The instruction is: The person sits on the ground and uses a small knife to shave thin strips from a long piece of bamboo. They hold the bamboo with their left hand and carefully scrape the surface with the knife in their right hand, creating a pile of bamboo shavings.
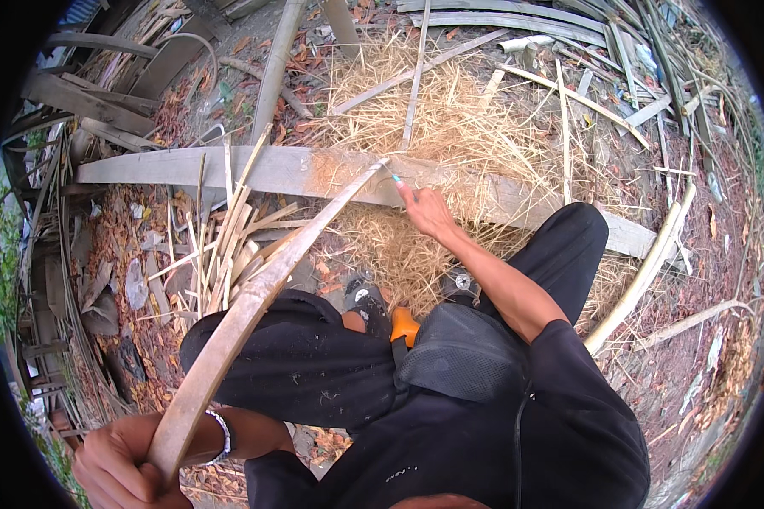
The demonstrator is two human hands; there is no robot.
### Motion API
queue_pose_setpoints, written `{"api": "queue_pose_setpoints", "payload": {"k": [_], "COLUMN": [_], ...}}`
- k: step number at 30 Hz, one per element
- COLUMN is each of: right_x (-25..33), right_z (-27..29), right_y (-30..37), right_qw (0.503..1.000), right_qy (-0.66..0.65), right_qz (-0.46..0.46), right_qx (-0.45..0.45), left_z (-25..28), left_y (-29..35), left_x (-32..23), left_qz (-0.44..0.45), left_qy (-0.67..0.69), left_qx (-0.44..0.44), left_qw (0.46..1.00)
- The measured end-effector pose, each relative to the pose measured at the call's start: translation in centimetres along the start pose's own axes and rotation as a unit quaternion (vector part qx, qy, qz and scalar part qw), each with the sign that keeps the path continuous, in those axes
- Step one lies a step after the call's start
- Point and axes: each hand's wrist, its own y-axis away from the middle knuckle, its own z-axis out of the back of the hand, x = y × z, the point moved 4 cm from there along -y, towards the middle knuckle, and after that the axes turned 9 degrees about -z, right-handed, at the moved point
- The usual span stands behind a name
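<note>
A long flat strip of wood or bamboo (272, 280) slants up from the lower left across my left thigh. My left hand (132, 454) is closed round its near end, with a bracelet at the wrist. The strip's far end lies over the grey plank (229, 168), tapering to a tip. Close by that tip, my right hand (427, 210) is closed on a slim tool (396, 177) with a teal part. Most of the tool is hidden in the fingers or too small to tell its kind. Beside the strip, several split sticks (233, 242) lean against the plank.
Straw-like shavings (450, 110) pile beyond and under the plank. Between my feet stands an orange object (405, 325). A curved pale pole (641, 284) lies at my right. Stacked boards (85, 97) fill the far left; long slats (518, 21) lie at the back.
</note>
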Motion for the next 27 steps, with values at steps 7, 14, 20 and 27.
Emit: {"api": "queue_pose_setpoints", "payload": {"k": [7,14,20,27], "right_x": [-0.5,-1.6,4.5,14.2], "right_z": [-0.9,-1.7,2.6,6.2], "right_y": [-1.2,-0.9,4.2,18.0], "right_qw": [0.997,0.988,0.999,0.958], "right_qy": [-0.057,-0.039,-0.027,-0.089], "right_qz": [-0.037,-0.140,0.019,0.248], "right_qx": [-0.024,0.042,0.024,0.116], "left_z": [-0.2,2.4,2.0,2.5], "left_y": [-0.1,1.5,1.4,2.1], "left_x": [-0.2,-5.0,-3.5,-6.3], "left_qz": [-0.024,-0.104,-0.095,-0.111], "left_qy": [-0.036,0.072,0.103,0.029], "left_qx": [-0.043,-0.128,-0.152,-0.207], "left_qw": [0.998,0.984,0.978,0.972]}}
